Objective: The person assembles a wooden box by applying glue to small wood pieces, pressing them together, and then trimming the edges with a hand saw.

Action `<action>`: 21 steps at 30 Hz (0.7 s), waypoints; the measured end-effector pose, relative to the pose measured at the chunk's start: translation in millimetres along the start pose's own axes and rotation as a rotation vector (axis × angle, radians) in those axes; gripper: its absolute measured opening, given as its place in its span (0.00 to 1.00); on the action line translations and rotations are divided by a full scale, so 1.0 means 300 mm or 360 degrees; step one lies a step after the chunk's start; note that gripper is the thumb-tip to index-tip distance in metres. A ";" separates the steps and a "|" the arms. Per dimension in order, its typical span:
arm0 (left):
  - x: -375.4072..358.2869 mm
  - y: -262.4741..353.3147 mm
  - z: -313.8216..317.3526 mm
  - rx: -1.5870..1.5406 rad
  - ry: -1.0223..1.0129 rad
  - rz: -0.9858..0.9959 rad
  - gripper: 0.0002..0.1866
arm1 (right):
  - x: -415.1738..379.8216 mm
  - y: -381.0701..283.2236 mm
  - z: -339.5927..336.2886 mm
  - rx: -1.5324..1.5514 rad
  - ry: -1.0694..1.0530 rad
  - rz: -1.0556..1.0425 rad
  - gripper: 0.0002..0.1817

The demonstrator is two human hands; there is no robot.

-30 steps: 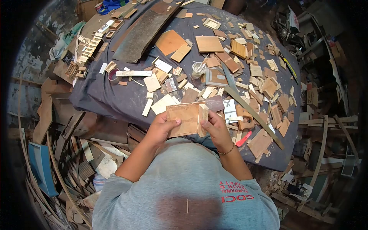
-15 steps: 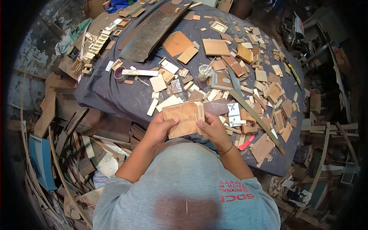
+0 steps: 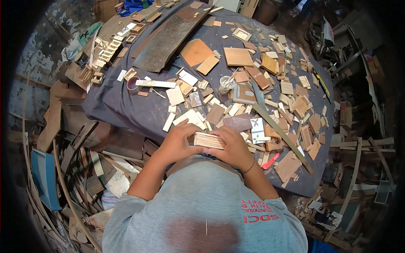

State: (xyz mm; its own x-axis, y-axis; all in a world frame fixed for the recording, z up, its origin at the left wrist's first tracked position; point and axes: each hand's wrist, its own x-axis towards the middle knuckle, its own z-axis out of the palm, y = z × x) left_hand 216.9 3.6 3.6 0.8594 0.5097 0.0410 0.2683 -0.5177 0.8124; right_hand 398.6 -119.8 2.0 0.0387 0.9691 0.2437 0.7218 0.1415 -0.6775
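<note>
Between my two hands, close to my belly, is a small wooden piece with a raised edge (image 3: 209, 141), turned so that a narrow side faces me. My left hand (image 3: 180, 141) presses against its left end, thumb along the lower edge. Around the right end my right hand (image 3: 231, 146) is closed, with a thin bracelet at the wrist. The fingers partly hide the piece. Just past my hands lie a dark brown wood tile (image 3: 237, 122), a white marked tile (image 3: 257, 130) and a handsaw with a wooden handle (image 3: 274, 140).
A dark cloth (image 3: 114, 107) covers the table, strewn with wood offcuts. Beyond my hands stand a jar with a brush (image 3: 226, 83) and a roll of tape (image 3: 133, 83). A long dark board (image 3: 171, 40) lies farther back. Scrap wood heaps on both sides.
The wooden piece has been tipped from its broad face to its narrow side. My left hand has moved right and both hands have come closer together around it.
</note>
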 end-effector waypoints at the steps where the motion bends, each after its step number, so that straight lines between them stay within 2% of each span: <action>1: -0.002 -0.009 0.005 -0.0088 0.0059 0.0054 0.27 | 0.001 0.005 -0.011 0.0122 -0.0001 0.0029 0.23; 3: -0.006 0.004 0.005 -0.0237 0.0092 -0.0065 0.26 | -0.004 0.010 -0.023 0.0246 -0.0005 0.0053 0.24; 4: -0.009 0.010 0.005 -0.0385 0.0123 -0.0185 0.25 | -0.011 0.010 -0.024 0.0438 0.0016 0.0210 0.23; 5: -0.011 0.008 0.006 -0.0384 0.0126 -0.0188 0.25 | -0.015 0.010 -0.024 0.0631 0.0036 0.0369 0.23; 8: -0.016 -0.009 0.019 -0.0656 0.0213 -0.0221 0.24 | -0.011 0.010 -0.030 0.0828 0.0091 0.0443 0.24; 13: -0.025 -0.016 0.046 -0.1100 0.0290 -0.0225 0.22 | -0.011 0.032 0.001 0.1000 0.0117 0.0397 0.23; 21: -0.042 -0.032 0.076 -0.1205 0.0339 -0.0210 0.21 | -0.024 0.039 0.018 0.0970 0.0157 0.0339 0.23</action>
State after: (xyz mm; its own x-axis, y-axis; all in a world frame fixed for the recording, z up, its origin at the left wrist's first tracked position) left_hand 213.4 -13.6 -18.0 0.7191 0.6941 -0.0347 -0.0724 0.1245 0.9896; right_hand 403.1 -124.1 -11.5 0.2216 0.9696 0.1037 0.1710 0.0661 -0.9830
